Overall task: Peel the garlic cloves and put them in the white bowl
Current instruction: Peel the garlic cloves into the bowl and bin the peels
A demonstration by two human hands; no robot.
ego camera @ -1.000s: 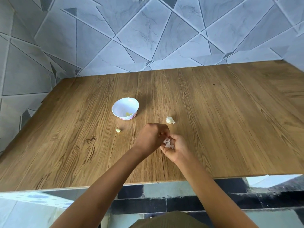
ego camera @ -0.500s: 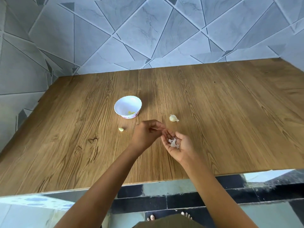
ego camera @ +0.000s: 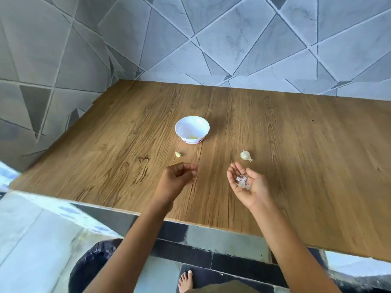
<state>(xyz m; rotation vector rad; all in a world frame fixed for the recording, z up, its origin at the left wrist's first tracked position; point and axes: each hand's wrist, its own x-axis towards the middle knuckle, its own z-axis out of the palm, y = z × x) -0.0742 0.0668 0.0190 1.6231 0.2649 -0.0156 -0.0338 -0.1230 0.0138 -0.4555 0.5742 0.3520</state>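
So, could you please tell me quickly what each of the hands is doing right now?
Left hand: fingers curled loosely; whether it pinches anything cannot be told.
Right hand: open, palm up, cradling garlic peels.

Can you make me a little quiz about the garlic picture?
1. True or false: the white bowl is empty.
2. What lies in the open right hand? A) a knife B) garlic skins C) a spoon
3. Which sits nearer the bowl: the small peeled clove or the unpeeled clove?

Key: 1 false, something yellowish lies inside. 2 B. 3 the small peeled clove.
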